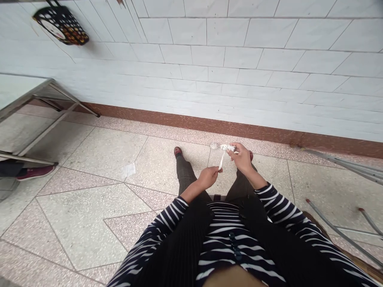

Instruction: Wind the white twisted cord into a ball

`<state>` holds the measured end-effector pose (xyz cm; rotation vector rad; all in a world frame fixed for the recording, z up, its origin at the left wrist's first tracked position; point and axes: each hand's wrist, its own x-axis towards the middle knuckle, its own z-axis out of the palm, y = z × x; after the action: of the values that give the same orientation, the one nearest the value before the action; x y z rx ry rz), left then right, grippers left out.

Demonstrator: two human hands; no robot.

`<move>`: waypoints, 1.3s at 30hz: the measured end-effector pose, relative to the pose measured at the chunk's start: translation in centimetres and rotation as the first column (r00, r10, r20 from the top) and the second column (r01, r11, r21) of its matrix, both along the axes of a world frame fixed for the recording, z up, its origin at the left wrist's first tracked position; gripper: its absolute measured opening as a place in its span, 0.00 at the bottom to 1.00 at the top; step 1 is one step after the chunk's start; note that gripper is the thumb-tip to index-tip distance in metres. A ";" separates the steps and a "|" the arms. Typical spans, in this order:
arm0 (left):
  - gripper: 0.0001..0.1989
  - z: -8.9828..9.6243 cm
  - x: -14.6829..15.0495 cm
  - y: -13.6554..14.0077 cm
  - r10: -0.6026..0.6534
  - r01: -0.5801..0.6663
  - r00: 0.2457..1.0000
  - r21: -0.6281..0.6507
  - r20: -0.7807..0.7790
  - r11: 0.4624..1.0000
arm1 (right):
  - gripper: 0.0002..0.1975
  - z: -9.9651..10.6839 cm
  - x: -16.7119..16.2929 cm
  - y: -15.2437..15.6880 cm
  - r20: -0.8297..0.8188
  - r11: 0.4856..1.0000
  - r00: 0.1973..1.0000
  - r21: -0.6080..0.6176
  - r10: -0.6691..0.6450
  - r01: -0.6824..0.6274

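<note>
A white bundle of cord [226,147], wound into a small hank with loops at its left end, is gripped by my right hand [243,159]. Its thumb and fingers close round the right part of the bundle. From the middle of the hank a short white length runs down and slightly left to my left hand [208,177], which pinches the lower end between thumb and fingers. This length looks taut between the two hands. Both hands are in front of my body, above the floor, and do not touch each other.
A metal-framed table [26,93] stands at the left, with another person's shoe [36,172] below it. A patterned bag [61,26] hangs on the tiled wall [209,59]. White paper [128,170] lies on the floor. Metal legs [338,229] stand at right.
</note>
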<state>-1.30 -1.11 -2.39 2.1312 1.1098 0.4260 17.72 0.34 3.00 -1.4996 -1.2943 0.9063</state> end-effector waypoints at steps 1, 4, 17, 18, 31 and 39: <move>0.15 0.5 -0.2 -0.4 -0.038 0.039 0.999 0.052 -0.038 0.998 | 0.15 -0.9 0.3 0.3 0.050 1.000 0.999 -0.014 -0.010 0.010; 0.15 2.3 -0.9 -0.2 -0.109 0.141 0.981 0.200 -0.161 0.970 | 0.08 -3.3 0.1 -0.8 0.062 0.994 0.994 -0.077 0.088 -0.083; 0.12 0.7 0.1 3.0 -0.040 0.040 0.999 -0.063 -0.003 0.997 | 0.23 -1.2 -0.7 -5.3 -0.424 0.949 0.899 -0.223 0.112 -0.223; 0.12 0.1 0.2 2.7 -0.020 0.021 1.000 -0.083 0.012 0.996 | 0.23 -1.0 -0.4 -5.3 -0.433 0.956 0.899 -0.228 0.070 -0.185; 0.12 0.3 -1.1 -0.3 -0.184 0.179 0.976 -0.053 -0.119 0.982 | 0.15 -1.4 2.2 -0.3 0.024 0.992 0.992 -0.044 -0.120 0.121; 0.15 4.2 -1.5 1.9 -0.182 0.221 0.957 0.161 -0.224 0.962 | 0.08 -4.2 -1.4 -5.4 -0.006 0.933 0.945 -0.160 0.327 -0.323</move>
<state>-2.83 0.79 1.81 2.4708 0.9807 0.2210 16.35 -5.02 -1.21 -1.4398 -1.5451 1.2354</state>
